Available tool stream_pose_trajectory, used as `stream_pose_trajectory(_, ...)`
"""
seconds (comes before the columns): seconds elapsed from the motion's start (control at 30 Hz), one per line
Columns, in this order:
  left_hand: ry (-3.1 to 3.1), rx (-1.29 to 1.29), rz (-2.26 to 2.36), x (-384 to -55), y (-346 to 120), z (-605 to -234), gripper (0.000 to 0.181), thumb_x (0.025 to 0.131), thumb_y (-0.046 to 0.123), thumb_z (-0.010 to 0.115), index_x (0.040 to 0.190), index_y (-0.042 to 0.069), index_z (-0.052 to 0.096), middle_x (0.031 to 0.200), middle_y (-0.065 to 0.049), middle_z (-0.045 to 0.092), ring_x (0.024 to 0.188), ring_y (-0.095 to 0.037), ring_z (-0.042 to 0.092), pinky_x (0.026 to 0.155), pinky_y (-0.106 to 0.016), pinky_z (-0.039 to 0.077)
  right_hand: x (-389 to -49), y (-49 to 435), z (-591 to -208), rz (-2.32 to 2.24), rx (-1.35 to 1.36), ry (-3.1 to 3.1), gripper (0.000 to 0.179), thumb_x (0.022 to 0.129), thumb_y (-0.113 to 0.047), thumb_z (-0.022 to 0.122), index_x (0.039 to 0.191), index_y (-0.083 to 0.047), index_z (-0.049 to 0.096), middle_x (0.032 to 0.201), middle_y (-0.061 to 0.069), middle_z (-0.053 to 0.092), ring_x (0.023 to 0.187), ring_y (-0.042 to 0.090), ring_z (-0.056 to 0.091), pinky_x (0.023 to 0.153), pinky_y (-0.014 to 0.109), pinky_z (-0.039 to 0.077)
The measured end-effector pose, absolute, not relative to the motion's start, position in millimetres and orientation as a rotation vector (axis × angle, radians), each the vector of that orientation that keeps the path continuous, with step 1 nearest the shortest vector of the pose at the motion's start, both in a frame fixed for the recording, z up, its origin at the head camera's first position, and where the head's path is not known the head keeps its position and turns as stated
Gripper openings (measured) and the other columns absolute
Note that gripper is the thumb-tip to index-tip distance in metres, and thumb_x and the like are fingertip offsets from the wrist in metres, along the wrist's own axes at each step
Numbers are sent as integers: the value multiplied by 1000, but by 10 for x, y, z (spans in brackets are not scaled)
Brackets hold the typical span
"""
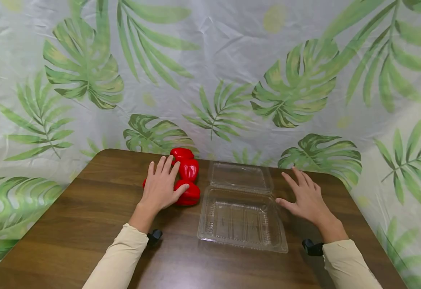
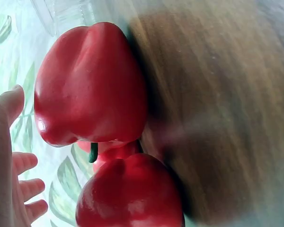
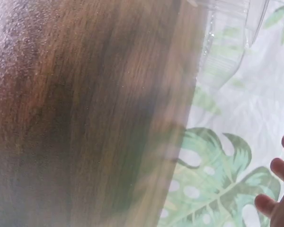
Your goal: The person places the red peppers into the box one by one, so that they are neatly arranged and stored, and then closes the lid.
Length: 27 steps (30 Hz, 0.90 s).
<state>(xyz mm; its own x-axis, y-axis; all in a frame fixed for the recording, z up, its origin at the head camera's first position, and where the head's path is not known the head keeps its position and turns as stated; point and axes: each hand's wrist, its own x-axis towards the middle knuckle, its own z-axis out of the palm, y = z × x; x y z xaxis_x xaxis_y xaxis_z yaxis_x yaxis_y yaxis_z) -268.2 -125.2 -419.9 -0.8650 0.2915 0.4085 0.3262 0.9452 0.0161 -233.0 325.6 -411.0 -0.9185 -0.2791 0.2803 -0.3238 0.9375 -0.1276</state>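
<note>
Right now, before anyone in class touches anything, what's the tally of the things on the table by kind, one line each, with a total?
Red bell peppers: 4 (one mostly hidden in the head view)
Clear plastic clamshell container: 1
Total: 5

The brown wood-grain tabletop (image 1: 69, 224) carries a cluster of glossy red peppers (image 1: 188, 170) and, just right of them, a clear plastic container (image 1: 241, 224) whose lid (image 1: 241, 176) lies open toward the far edge.
</note>
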Motion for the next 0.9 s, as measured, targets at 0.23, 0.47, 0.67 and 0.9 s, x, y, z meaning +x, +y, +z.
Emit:
stream_pose_trajectory(0.23,-2698,-472,-126,-2658,-1275,-4206,76,89,58,59,147,11,46,157,-16,37,146,-38,32,118,-64,23,-2302,3242,-4117,352,461,-2853,85,89,-51,67,156,-13,30,163,24,17,142,55,22,97,80,26)
stream_pose_trajectory(0.47,-2704,-486,-108,-2653,-1334,-4208,75,90,59,57,147,12,46,159,-16,35,147,-38,29,118,-64,22,-2259,3224,-4122,395,488,-2836,84,89,-48,68,156,-15,30,162,25,19,142,55,23,95,79,28)
stream_pose_trajectory(0.67,-2696,-490,-128,-2639,-1355,-4197,75,90,60,56,147,12,46,159,-16,35,147,-38,29,118,-65,22,-2260,3215,-4128,361,538,-2833,83,88,-48,68,155,-13,34,161,24,22,141,53,28,93,79,32)
stream_pose_trajectory(0.9,-2692,-523,-98,-2582,-1386,-4190,76,90,61,56,147,11,48,159,-16,35,147,-39,30,118,-64,23,-2263,3218,-4149,439,563,-2844,79,89,-43,69,152,-8,36,160,27,23,140,55,27,95,80,30)
